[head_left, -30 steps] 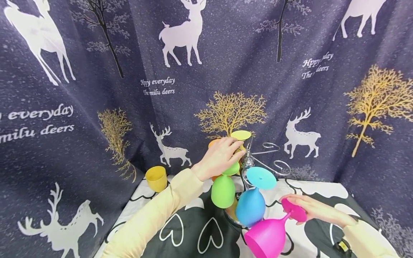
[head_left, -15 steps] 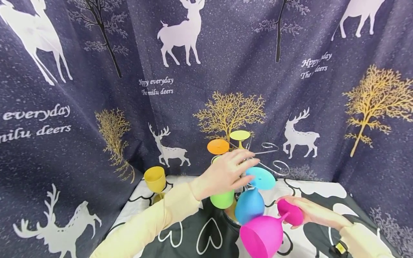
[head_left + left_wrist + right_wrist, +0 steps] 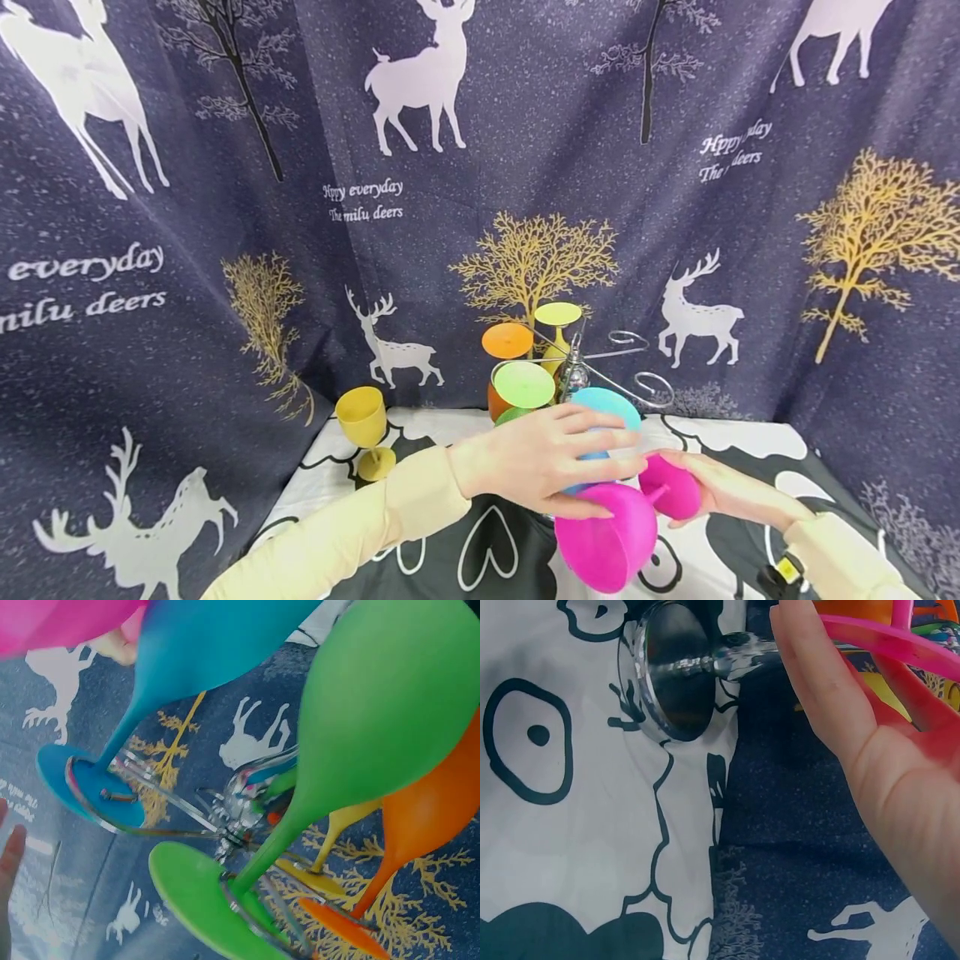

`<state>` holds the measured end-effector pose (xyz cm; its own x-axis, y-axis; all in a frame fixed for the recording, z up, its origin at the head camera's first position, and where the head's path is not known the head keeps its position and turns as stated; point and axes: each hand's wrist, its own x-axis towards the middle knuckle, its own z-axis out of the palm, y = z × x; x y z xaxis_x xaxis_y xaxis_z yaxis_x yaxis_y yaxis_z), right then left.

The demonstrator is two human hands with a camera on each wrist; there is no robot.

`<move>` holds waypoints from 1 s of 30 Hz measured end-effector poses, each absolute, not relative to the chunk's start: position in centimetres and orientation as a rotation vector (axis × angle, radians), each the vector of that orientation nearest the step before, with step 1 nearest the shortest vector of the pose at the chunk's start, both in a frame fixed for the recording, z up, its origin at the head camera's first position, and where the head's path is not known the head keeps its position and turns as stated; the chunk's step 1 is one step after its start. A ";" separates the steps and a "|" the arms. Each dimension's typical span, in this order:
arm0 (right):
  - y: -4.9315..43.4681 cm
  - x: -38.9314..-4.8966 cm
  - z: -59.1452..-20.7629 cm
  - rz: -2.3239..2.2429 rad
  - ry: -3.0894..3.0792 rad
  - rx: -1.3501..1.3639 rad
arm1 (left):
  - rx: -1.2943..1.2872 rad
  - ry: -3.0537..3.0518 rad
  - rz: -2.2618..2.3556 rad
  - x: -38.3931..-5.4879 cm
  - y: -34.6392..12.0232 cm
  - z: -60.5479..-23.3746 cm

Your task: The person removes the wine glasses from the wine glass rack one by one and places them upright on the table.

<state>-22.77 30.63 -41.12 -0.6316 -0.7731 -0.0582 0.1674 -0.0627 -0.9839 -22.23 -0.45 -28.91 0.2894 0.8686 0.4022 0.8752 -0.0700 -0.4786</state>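
My right hand (image 3: 723, 487) holds a magenta goblet (image 3: 611, 542) by its round foot, and the bowl tilts down toward the front left. My left hand (image 3: 543, 458) reaches across with fingers extended, its thumb over the magenta bowl; whether it touches is unclear. Behind that hand, a blue goblet (image 3: 202, 652) hangs upside down by its foot on a metal goblet rack (image 3: 576, 358). A green goblet (image 3: 382, 712), an orange goblet (image 3: 507, 340) and a yellow goblet (image 3: 558, 315) hang there too. In the head view the left hand hides much of the blue and green bowls.
A mustard goblet (image 3: 363, 417) stands upright at the table's back left. The rack's bare curled arms (image 3: 652, 387) stick out to the right, above its round metal base (image 3: 679, 671). A printed curtain (image 3: 420, 250) closes off the back. A small black-and-yellow object (image 3: 787, 571) lies by the right sleeve.
My left hand has come down and right from the yellow and green goblets, past the blue one, to the magenta goblet. The right hand keeps hold of the magenta goblet, which shifted slightly left.
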 end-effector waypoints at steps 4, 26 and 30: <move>30.7 -22.8 -41.2 -1.793 1.491 -0.677 | -1.983 -1.547 0.054 -21.7 -0.5 -29.6; 30.4 -23.0 -40.9 -1.822 1.298 -0.795 | -2.065 -1.526 0.359 -20.2 0.5 -30.3; 30.3 -22.9 -41.1 -1.815 1.272 -0.803 | -2.055 -1.507 0.378 -20.1 0.6 -30.3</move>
